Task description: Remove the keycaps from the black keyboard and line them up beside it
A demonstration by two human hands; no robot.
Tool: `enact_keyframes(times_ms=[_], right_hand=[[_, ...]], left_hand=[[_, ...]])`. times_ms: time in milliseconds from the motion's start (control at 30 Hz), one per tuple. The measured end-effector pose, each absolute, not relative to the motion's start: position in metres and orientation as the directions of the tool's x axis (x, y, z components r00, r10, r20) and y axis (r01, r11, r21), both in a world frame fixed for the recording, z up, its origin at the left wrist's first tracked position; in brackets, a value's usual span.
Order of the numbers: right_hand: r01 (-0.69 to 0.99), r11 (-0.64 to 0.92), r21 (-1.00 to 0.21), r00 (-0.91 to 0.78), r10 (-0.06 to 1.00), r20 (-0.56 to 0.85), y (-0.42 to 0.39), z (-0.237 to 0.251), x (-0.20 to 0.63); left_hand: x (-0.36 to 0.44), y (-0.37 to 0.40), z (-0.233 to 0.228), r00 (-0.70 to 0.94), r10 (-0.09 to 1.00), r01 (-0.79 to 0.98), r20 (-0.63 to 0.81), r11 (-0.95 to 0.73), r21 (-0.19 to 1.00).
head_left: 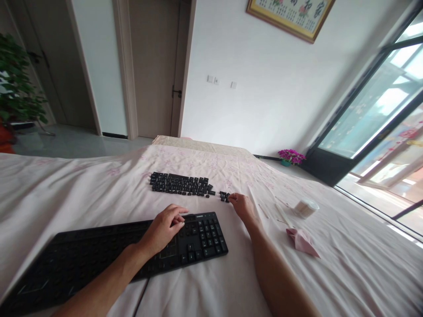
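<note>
A black keyboard (183, 246) lies on the bedspread, its number pad keyed and most of its left part stripped of keycaps. Over its upper right part hovers my left hand (168, 224), the index finger stretched out and the others loosely bent, with nothing visible in it. My right hand (240, 204) is at a small group of loose keycaps (224, 196), thumb and forefinger pinched on a keycap at its right end. To the left, many black keycaps (180, 184) lie laid out in rows.
On the right are a round white container of cotton swabs (306, 208), several loose swabs (263, 211) and a pink cloth (302, 241). The keyboard cable (141, 297) runs toward me. The pink floral bedspread (228, 281) has folds. A wall and doors stand beyond.
</note>
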State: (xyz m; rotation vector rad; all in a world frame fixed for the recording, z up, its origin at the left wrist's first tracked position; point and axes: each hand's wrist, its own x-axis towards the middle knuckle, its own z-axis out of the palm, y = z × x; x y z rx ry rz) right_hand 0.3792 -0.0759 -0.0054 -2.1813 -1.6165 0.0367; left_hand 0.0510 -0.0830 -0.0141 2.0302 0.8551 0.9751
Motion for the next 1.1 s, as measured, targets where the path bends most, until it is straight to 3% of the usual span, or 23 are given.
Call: enact_keyframes(times_ms=[367,467,533,667,767,900,1100], right_hand=[[0.907,-0.277,-0.317,0.378,0.867,0.324,-0.081,0.0,0.37],[0.888,-0.19,-0.418,0.359,0.855,0.375,-0.083,0.014,0.36],[0.861,-0.078,-0.503,0.299,0.877,0.377,-0.085,0.028,0.347],[0.825,0.105,-0.556,0.134,0.918,0.373,-0.092,0.052,0.312],[0.698,0.224,-0.68,0.001,0.949,0.314,-0.1,0.062,0.285],[0.526,0.265,-0.808,-0.217,0.96,0.174,-0.111,0.068,0.262],[0.508,0.249,-0.825,-0.352,0.934,0.065,-0.117,0.068,0.254]], left_hand=[[0.051,-0.083,-0.014,0.504,0.783,0.24,0.365,-0.532,0.812],[0.051,-0.083,-0.012,0.499,0.787,0.247,0.362,-0.53,0.811],[0.051,-0.082,-0.011,0.501,0.787,0.246,0.36,-0.529,0.812],[0.05,-0.083,-0.009,0.521,0.779,0.24,0.348,-0.525,0.816],[0.049,-0.084,-0.008,0.519,0.786,0.255,0.336,-0.518,0.817],[0.049,-0.084,-0.006,0.52,0.788,0.271,0.329,-0.518,0.812],[0.048,-0.085,-0.005,0.542,0.779,0.282,0.316,-0.523,0.805]])
